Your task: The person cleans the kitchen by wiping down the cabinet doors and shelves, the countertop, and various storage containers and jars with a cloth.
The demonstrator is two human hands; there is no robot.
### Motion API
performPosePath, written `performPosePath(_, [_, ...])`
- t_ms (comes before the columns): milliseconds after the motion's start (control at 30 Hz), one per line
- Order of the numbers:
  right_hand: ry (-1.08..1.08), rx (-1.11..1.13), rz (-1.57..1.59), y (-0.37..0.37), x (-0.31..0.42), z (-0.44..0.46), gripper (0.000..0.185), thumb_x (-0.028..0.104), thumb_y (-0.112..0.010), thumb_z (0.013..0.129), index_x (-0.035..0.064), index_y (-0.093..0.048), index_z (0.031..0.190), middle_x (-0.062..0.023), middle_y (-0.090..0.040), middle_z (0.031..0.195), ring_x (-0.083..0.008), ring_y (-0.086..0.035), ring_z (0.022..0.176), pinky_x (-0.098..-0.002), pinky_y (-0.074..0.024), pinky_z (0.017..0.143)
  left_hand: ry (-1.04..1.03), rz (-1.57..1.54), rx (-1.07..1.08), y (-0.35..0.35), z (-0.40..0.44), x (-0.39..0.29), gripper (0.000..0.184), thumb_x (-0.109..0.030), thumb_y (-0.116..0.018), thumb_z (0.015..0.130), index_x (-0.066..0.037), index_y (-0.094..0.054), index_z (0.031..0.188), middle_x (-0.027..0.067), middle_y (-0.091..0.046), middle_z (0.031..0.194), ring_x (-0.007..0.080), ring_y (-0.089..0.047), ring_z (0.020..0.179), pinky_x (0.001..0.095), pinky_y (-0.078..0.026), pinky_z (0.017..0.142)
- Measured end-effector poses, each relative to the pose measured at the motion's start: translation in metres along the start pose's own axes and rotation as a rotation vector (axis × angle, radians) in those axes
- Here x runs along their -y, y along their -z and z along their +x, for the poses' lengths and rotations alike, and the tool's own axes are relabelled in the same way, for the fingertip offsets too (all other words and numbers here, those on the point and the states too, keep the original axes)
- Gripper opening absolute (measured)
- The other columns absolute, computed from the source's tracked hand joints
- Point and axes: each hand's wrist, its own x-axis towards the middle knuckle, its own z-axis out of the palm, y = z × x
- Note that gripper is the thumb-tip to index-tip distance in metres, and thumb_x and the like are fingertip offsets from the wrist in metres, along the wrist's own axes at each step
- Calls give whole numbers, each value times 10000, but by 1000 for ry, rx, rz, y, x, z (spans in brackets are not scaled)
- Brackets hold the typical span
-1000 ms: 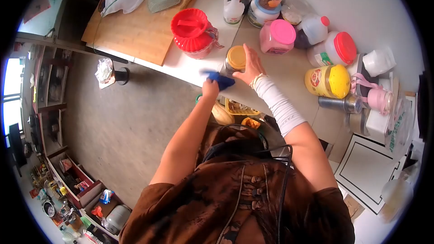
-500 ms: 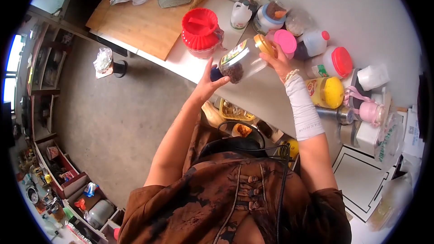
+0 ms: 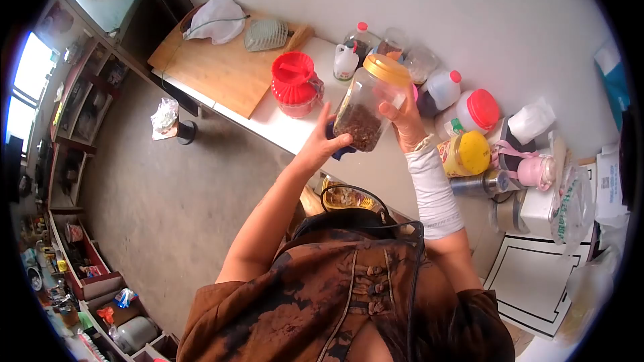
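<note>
A clear jar [image 3: 365,110] with a yellow lid and dark brown contents in its lower part is held tilted above the counter. My left hand [image 3: 325,141] grips its bottom, with a dark blue cloth [image 3: 343,152] pressed between palm and jar. Around the upper right side of the jar, near the lid, is my right hand [image 3: 404,119]; a white sleeve covers that forearm. Just left of the jar stands a red-lidded container [image 3: 295,87] on the white counter.
A wooden board [image 3: 215,74] with a green rack [image 3: 266,35] and white bag lies at the back left. Bottles and jars line the wall, including a yellow-lidded jar [image 3: 465,153] and a red-lidded jar [image 3: 481,109]. A stool [image 3: 186,132] stands on the floor.
The jar has been lifted from the counter and now hangs upright-tilted in both hands, nearer the camera. My left hand with the blue cloth has moved to its base.
</note>
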Motion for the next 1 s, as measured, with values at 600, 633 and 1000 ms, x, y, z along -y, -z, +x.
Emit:
performPosePath(600, [211, 58, -115, -19, 57, -24, 877, 214, -769, 760, 65, -237, 1442, -98, -406, 1368, -226, -399, 1285, -380, -313, 1088, -290, 201, 58, -57, 0, -120, 645, -316, -631, 932, -4, -361, 1428, 121, -574, 1236, 180, -554, 1126, 306, -436, 968])
performPosePath(633, [213, 78, -115, -20, 59, -24, 870, 208, -767, 760, 64, -241, 1437, -101, -406, 1368, -228, -402, 1283, -380, -315, 1088, -297, 203, 56, -56, 1, -119, 645, -316, -631, 932, -4, -361, 1428, 121, -574, 1236, 180, -554, 1126, 306, -436, 968])
performPosePath(1000, [246, 156, -119, -32, 63, -34, 884, 189, -753, 761, 51, -210, 1444, -114, -408, 1367, -234, -403, 1283, -388, -328, 1081, -226, -41, -283, -63, 0, -128, 417, -328, -411, 1031, 40, -533, 1183, 93, -598, 1008, 157, -546, 925, 284, -437, 843])
